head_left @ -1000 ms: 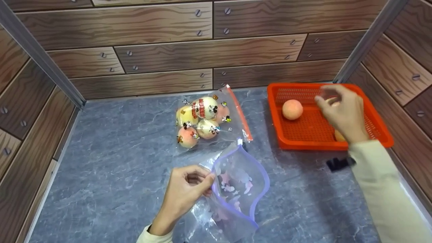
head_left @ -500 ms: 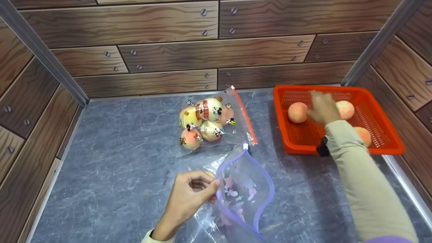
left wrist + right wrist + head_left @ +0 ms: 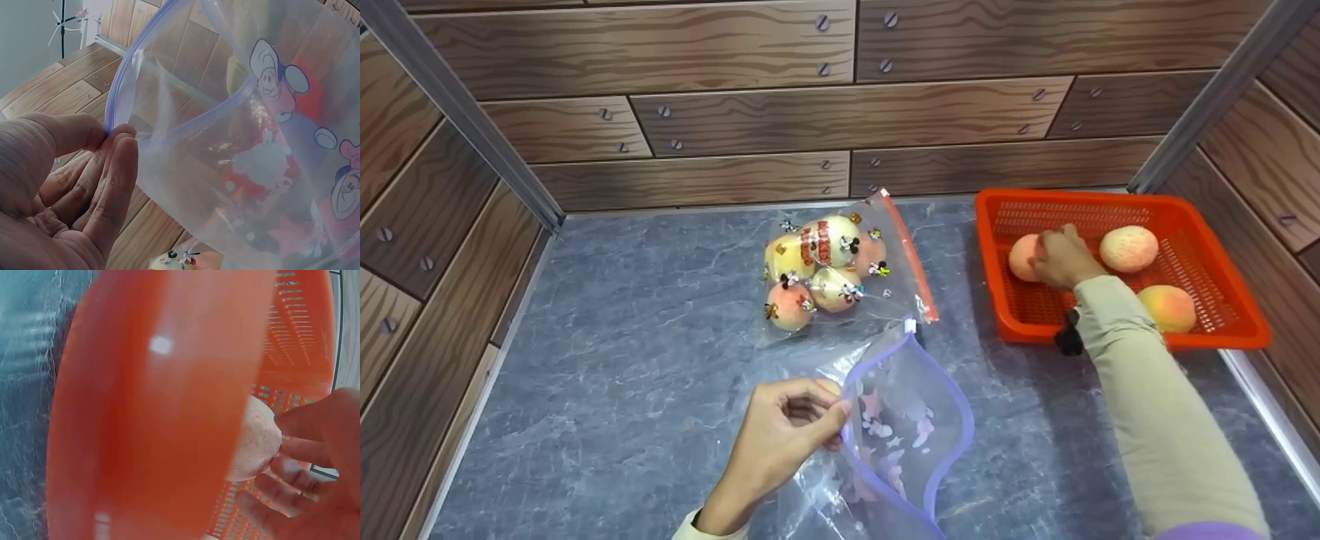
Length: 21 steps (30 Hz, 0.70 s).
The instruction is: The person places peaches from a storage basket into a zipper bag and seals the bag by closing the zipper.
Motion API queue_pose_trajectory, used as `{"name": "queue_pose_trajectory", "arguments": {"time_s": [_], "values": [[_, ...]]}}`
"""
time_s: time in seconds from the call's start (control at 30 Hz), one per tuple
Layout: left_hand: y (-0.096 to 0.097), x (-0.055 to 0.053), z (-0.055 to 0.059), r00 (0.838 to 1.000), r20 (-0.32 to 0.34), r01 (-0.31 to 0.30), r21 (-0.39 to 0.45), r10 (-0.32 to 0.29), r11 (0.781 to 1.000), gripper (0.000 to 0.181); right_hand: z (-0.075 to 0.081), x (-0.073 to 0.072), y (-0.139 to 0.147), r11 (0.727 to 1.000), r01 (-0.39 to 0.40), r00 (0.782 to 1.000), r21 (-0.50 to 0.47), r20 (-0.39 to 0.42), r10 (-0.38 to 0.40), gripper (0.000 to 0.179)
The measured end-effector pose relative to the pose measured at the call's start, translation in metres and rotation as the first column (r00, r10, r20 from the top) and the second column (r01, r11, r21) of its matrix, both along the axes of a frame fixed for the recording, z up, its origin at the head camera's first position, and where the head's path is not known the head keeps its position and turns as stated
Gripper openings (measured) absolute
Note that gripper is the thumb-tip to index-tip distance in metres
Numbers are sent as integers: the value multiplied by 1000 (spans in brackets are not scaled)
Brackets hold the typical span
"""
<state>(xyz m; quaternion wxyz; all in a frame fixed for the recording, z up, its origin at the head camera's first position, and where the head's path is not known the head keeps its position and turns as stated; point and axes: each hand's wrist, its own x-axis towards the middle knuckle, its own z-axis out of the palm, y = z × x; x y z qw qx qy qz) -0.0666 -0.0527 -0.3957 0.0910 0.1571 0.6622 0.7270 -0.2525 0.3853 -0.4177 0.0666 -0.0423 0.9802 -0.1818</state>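
My left hand (image 3: 795,439) pinches the purple-edged rim of a clear zip bag (image 3: 911,427) between thumb and fingertips. The bag's mouth gapes, and pink and white cartoon prints show on its plastic; in the left wrist view the same zip bag (image 3: 185,185) spreads out to the right of the fingers. Over in the red basket (image 3: 1117,196), my right hand (image 3: 1065,259) reaches down beside a peach (image 3: 1024,259). In the right wrist view, extended fingertips touch the side of that peach (image 3: 259,441), whose other side is hidden behind the basket's wall.
Two more peaches lie in the basket, a pale peach (image 3: 1129,249) at the back and a yellow-orange peach (image 3: 1167,308) in front. A red-edged zip bag (image 3: 911,259) with several fruits inside lies mid-table. Wood-patterned panels (image 3: 735,120) enclose the back and sides.
My right hand has moved leftward and down inside the basket to the left peach. The left hand keeps its pinch on the purple-edged zip bag. The head view has shifted slightly.
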Motion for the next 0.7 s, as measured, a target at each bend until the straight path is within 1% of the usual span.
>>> {"name": "queue_pose_trajectory", "arguments": {"time_s": [0.03,0.17,0.23,0.3,0.37,0.43,0.5,0.53,0.6,0.7], "values": [[0,0,0,1000,-1,0,-1,0,1000,15,-1,0,-1,1000,14,1000,-9,-15,-14,26],[-1,0,-1,1000,-5,0,-3,0,1000,14,-3,2,-3,997,62,997,-42,-42,-64,25],[-2,1,-1,1000,-5,1,-7,-1,1000,14,-4,3,-5,996,79,995,-49,-51,-82,27],[-3,0,-1,1000,-3,4,-11,-4,1000,14,-6,3,-6,995,86,995,-57,-51,-89,34],[-3,0,-1,1000,-1,5,-17,-5,1000,14,-7,4,-6,994,84,996,-68,-35,-87,48],[-4,0,-2,1000,0,7,-23,-7,1000,15,-8,4,-7,994,78,997,-78,5,-78,66],[-4,0,-2,1000,1,4,-29,-4,1000,14,-8,3,-7,996,60,997,-68,47,-57,81],[-4,0,-2,1000,0,3,-31,-3,1000,14,-9,3,-7,997,48,997,-57,59,-45,85],[-4,0,-1,1000,0,4,-34,-4,999,15,-9,2,-7,999,14,997,-29,72,-11,84],[-4,-1,-1,1000,0,4,-38,-4,999,15,-9,2,-7,1000,7,996,-23,92,-5,79]]}}
